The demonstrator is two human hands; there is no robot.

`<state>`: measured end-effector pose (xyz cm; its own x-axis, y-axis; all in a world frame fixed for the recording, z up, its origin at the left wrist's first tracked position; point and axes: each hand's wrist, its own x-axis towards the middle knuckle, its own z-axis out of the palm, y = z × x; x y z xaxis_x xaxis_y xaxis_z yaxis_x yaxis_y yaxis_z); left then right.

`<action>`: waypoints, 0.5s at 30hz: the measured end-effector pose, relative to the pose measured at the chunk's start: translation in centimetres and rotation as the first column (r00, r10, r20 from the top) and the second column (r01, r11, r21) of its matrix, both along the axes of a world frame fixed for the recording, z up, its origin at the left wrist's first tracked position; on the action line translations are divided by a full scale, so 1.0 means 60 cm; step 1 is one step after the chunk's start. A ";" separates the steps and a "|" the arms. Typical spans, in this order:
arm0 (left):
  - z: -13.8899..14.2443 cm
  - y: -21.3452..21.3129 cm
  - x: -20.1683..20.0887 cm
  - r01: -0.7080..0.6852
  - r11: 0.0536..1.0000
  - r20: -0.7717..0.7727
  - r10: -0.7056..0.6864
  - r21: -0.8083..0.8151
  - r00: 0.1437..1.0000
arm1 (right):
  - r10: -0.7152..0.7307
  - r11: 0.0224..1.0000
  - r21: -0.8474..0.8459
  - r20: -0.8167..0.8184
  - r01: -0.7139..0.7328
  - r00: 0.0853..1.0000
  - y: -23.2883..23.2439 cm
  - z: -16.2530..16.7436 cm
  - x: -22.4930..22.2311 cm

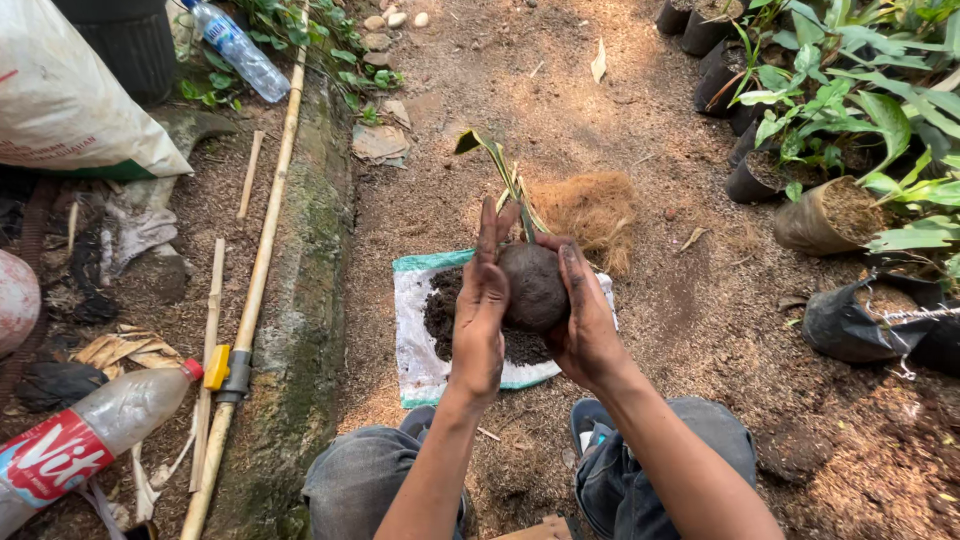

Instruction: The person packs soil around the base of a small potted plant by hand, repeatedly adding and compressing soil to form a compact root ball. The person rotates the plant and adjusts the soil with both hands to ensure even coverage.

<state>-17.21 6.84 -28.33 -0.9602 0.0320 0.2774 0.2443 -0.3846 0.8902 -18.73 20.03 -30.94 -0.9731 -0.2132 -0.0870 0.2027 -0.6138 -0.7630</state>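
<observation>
Soil ball (534, 286) around a seedling's roots sits cupped between left hand (480, 315) and right hand (583, 325), both pressing it round. Loose soil lies below on a white sack (415, 350), which would catch crumbs.

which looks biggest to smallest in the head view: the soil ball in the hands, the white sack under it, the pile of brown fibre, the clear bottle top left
1. White sack, widest as it looks.
2. Pile of brown fibre.
3. Soil ball and clear bottle: not ranked. The ball sits nearer the camera, between the left hand and right hand.
</observation>
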 end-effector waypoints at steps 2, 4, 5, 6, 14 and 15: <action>-0.001 -0.001 0.007 0.009 0.999 -0.010 -0.008 0.045 1.000 | -0.010 1.000 -0.011 0.046 0.011 0.999 0.009 0.004 0.003; -0.001 -0.001 0.008 0.007 0.999 -0.041 -0.009 -0.045 0.999 | -0.011 0.999 -0.043 0.095 0.015 0.995 0.014 0.007 0.003; -0.001 0.000 0.008 0.001 0.996 -0.054 -0.006 -0.092 0.999 | -0.005 0.998 -0.060 0.084 0.010 0.996 0.014 0.009 0.003; -0.002 0.001 0.009 -0.069 0.974 -0.062 0.057 -0.218 0.996 | 0.001 0.997 -0.077 0.072 0.004 0.997 0.015 0.010 0.004; -0.006 0.011 0.006 -0.144 0.957 0.053 0.162 -0.250 0.985 | -0.037 0.998 -0.045 0.147 0.044 0.988 0.007 0.010 0.005; -0.005 0.012 0.006 -0.119 0.984 0.085 0.131 -0.133 0.988 | -0.063 0.998 -0.022 0.119 0.066 0.991 0.004 0.008 0.007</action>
